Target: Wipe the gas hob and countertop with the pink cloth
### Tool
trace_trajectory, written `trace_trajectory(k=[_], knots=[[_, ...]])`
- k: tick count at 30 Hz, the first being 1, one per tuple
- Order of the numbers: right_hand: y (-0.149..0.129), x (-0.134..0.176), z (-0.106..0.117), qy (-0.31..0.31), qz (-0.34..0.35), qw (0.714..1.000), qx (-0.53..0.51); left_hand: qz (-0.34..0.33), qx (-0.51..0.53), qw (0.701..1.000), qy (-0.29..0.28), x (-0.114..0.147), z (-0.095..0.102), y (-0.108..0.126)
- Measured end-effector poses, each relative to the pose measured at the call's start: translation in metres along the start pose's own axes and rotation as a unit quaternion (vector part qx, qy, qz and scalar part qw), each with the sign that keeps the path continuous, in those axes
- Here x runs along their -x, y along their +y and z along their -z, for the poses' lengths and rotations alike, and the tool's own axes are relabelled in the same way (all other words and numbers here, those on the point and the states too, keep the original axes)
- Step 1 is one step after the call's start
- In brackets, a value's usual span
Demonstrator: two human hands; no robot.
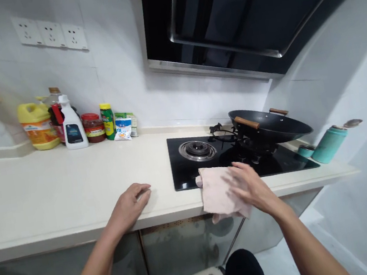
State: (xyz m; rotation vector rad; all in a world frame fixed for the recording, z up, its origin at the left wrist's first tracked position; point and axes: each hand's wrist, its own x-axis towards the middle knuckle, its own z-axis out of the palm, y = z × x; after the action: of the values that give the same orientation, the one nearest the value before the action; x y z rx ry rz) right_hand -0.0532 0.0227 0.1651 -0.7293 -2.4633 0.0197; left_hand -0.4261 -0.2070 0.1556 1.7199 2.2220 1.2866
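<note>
My left hand (130,206) rests on the pale countertop (73,186) near its front edge, left of the stove. Its fingers are slightly curled, the thumb stands apart from them, and nothing is in it. A pale pink cloth (217,192) lies over the front edge of the black gas stove (185,176) and hangs down past the counter's edge. My right hand (248,185) is on the cloth's right side, fingers bent and partly spread over it. A bare burner (198,150) lies just behind the cloth.
A black wok (271,126) with wooden handles sits on the right burner. Beyond it, a teal bottle (330,144) leans beside a small teal cup (306,151). Several bottles and jars, including a white spray bottle (73,124), line the wall. A range hood (221,21) overhangs the stove.
</note>
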Motion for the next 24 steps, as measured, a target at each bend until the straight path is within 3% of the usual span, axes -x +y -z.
trace_trajectory(k=[2,3,5,9,12,16,21,24], knots=[[-0.004,-0.006,-0.002,-0.153,0.053,0.986,0.029,0.007,0.006,1.000,-0.001,0.000,0.001,0.000],[-0.004,-0.007,-0.006,-0.200,0.057,0.977,0.048,0.011,0.009,1.000,-0.002,0.000,0.001,0.001],[-0.005,-0.007,-0.016,-0.220,0.048,0.970,0.087,0.019,0.014,1.000,-0.005,0.000,0.001,0.002],[-0.018,0.006,-0.032,-0.140,0.059,0.979,0.138,0.026,0.016,1.000,-0.004,0.000,0.002,0.005],[-0.043,0.011,-0.043,-0.091,0.074,0.983,0.141,0.023,0.004,1.000,0.002,0.000,0.001,0.006],[-0.103,0.002,-0.075,-0.044,0.114,0.987,0.107,0.022,-0.018,0.999,0.016,-0.002,-0.002,-0.001],[-0.198,-0.026,-0.132,0.068,0.150,0.985,0.059,0.019,-0.006,0.999,0.041,-0.004,0.000,-0.007],[-0.229,-0.037,-0.148,0.114,0.173,0.976,0.059,0.042,0.015,0.997,0.058,-0.005,0.006,-0.003]])
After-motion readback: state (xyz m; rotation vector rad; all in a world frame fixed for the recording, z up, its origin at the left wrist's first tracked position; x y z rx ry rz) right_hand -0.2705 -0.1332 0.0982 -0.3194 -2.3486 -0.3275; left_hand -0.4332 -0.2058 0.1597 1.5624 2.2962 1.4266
